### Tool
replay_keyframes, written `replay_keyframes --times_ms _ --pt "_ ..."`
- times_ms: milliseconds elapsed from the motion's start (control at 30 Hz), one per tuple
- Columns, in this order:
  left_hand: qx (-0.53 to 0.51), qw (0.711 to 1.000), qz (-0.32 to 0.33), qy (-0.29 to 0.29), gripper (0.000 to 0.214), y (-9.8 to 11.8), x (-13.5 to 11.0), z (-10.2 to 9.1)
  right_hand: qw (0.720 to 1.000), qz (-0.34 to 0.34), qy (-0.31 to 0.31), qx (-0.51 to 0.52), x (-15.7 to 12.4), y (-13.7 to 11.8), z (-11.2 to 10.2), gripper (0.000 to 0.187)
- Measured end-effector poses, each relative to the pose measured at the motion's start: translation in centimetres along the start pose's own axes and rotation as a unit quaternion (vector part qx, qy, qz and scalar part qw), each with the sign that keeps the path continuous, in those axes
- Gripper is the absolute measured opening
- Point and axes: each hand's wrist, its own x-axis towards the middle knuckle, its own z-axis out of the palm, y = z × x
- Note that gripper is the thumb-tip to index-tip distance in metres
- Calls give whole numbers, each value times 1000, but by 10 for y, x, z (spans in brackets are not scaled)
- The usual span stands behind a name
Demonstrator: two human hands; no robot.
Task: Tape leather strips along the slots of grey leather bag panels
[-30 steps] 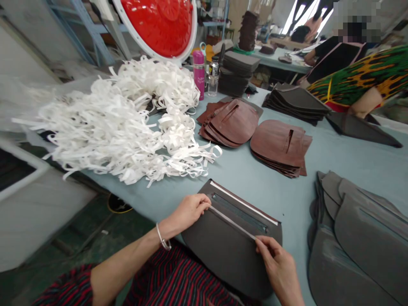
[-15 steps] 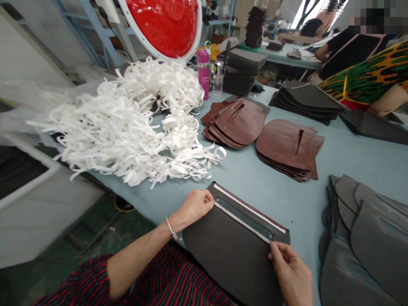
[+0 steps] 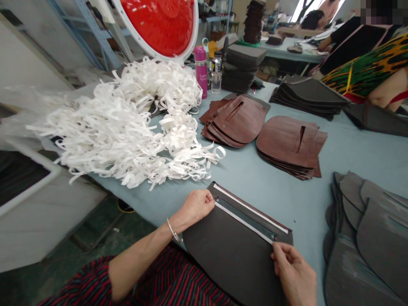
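A dark grey curved leather panel (image 3: 236,255) with a long slot lies at the table's near edge. Two white tape strips (image 3: 247,216) run along either side of the slot. My left hand (image 3: 196,206) pinches the near strip's left end at the panel's corner, fingers closed. Fingers together, my right hand (image 3: 295,276) presses on the same strip's right end at the panel's right side.
A big heap of white paper strips (image 3: 127,123) fills the left of the blue-grey table (image 3: 255,178). Brown panel stacks (image 3: 236,121) (image 3: 290,144) lie mid-table, grey panels (image 3: 366,238) at right, dark stacks (image 3: 306,95) behind. A pink bottle (image 3: 200,72) and people stand at the back.
My right hand slid rightward along the near white strip to its end, laying it flat beside the slot. My left hand stayed at the left end.
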Motion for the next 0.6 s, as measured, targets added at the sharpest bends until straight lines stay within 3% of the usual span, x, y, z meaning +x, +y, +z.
replay_keyframes --times_ms 433,533,600 --pt "56 998 -8 15 11 5 -2 5 1000 -11 15 7 1 -2 2 37" --pt "78 995 31 55 5 2 -6 12 999 -24 19 44 1 -3 4 33" --pt "92 986 100 91 4 -1 -10 19 997 -31 17 71 2 -1 4 32"
